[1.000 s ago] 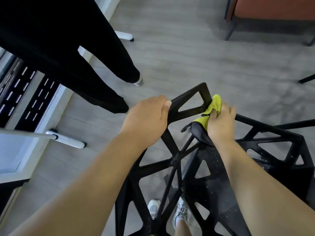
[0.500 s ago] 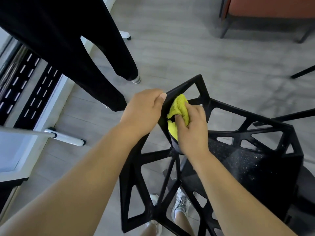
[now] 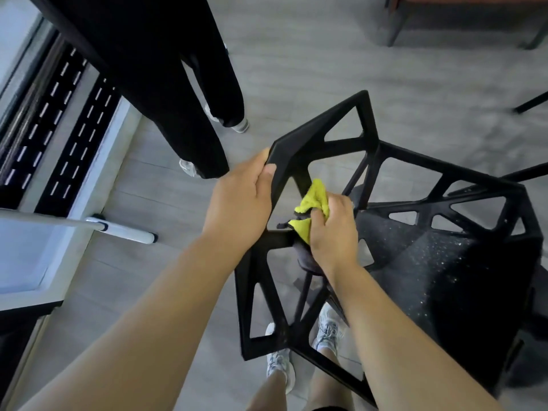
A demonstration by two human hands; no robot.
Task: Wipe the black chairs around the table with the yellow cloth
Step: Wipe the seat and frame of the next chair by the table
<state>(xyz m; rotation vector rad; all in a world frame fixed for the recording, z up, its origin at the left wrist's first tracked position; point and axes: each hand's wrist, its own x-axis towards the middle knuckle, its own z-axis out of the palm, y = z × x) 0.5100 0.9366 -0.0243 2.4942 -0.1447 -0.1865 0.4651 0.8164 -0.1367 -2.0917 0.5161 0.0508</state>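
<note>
Head cam: gripped the backrest corner of the black chair (image 3: 314, 134) with the left hand (image 3: 237, 209), curled round it, probably to steady things. Had the yellow cloth (image 3: 314, 203) bunched in the right hand (image 3: 332, 229), pressed onto the chair just inside that corner (scrubbing the frame, looked like).

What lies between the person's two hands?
In the head view, an opening in the frame of the black chair, floor showing through, separates the left hand from the right hand gripping the yellow cloth.
</note>
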